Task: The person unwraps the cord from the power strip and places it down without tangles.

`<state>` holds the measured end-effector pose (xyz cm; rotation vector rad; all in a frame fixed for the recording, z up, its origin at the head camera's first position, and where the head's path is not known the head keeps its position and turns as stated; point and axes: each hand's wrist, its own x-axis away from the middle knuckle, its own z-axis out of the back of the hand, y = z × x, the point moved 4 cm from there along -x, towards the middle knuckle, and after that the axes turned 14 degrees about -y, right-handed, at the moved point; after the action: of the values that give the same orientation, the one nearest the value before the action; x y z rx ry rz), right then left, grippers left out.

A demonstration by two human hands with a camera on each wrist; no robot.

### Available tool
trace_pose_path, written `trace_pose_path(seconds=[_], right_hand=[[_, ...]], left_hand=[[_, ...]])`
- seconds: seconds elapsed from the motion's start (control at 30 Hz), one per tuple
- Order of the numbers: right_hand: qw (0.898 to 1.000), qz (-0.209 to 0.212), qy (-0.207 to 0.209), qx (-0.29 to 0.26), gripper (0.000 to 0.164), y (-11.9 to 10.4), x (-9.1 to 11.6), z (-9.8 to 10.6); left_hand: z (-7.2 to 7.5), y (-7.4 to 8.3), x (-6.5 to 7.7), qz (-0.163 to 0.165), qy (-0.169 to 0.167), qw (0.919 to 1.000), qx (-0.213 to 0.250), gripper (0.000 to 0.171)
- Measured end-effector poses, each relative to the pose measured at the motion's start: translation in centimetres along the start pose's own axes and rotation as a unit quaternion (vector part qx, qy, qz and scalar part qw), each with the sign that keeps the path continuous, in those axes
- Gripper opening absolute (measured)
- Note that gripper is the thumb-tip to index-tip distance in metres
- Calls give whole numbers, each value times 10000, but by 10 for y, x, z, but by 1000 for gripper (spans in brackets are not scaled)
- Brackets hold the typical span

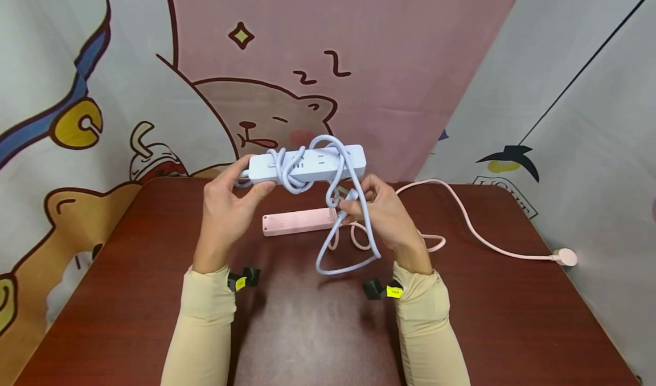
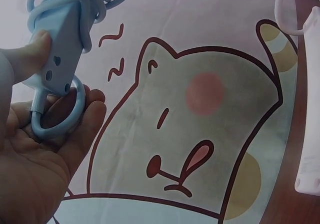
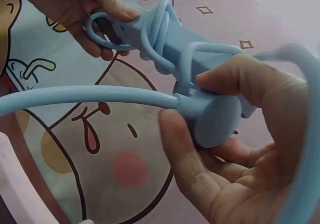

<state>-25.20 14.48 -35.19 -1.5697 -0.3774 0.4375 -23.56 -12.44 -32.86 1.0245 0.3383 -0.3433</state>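
Blue plastic power strip (image 1: 319, 168), left end: grasped by the bare left hand (image 1: 225, 215), thumb pressed to one face. Clear support shows at this end only; judged liable to roll or dip if the hold slackens.
Wraps: smooth, rounded blue cord (image 3: 100, 98) coils around the strip's body. Overlapping turns could tighten into a tangle, the likely cause being a pull on the free end against the crossings.
Pink oblong power strip (image 1: 297, 222): rests on the glossy red-brown table (image 1: 307, 329), below the raised blue one. A dropped blue strip could strike it.
Bare right hand (image 1: 390, 218): pinches the round blue plug (image 3: 217, 119) between thumb and fingers. Slippage is possible, given a smooth disc and a probably springy cord.
Hanging loop: blue cord droops beneath the right hand, near the slim pink cord (image 1: 528, 257). Snagging is possible if the loop is lowered or swung.
Round pink plug (image 1: 566, 257): at the table's right edge, well apart from both hands; low concern.
Strip to left grip: blue strip is held up off the table and extends rightward from the left hand; its cord exit bows beside those fingers.
Plug to right grip: held at the fingers, near the strip's right end. Whether the right hand also touches the strip cannot be told.
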Motion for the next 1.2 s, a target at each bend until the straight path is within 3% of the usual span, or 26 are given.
trace_pose_path(seconds=[0.37, 0.5, 0.7, 0.8, 0.9, 1.0, 1.1, 1.2], right_hand=[[9946, -274, -25, 1003, 35, -2, 9, 16], [9929, -257, 226, 1143, 36, -5, 10, 24], [9944, 141, 932, 475, 36, -9, 16, 41], [9898, 320, 1386, 73, 35, -10, 22, 54], [9798, 223, 1983, 112, 35, -8, 28, 71], [9624, -122, 2683, 398, 39, -1, 37, 91], [9352, -826, 3255, 1124, 51, 7, 50, 113], [9019, -1736, 3474, 1893, 67, 16, 64, 132]], left_hand=[[10, -6, 2, 117, 150, 9997, -152, 55], [14, -8, 2, 163, 239, 9995, -115, 55], [20, -12, 3, 258, 441, 9987, -63, 56], [22, -13, 3, 270, 511, 9983, 20, 55], [24, -14, 4, 281, 509, 9983, 63, 55], [24, -15, 4, 279, 471, 9985, 38, 55], [24, -16, 3, 280, 417, 9987, 23, 55], [23, -16, 3, 260, 381, 9989, -25, 56]])
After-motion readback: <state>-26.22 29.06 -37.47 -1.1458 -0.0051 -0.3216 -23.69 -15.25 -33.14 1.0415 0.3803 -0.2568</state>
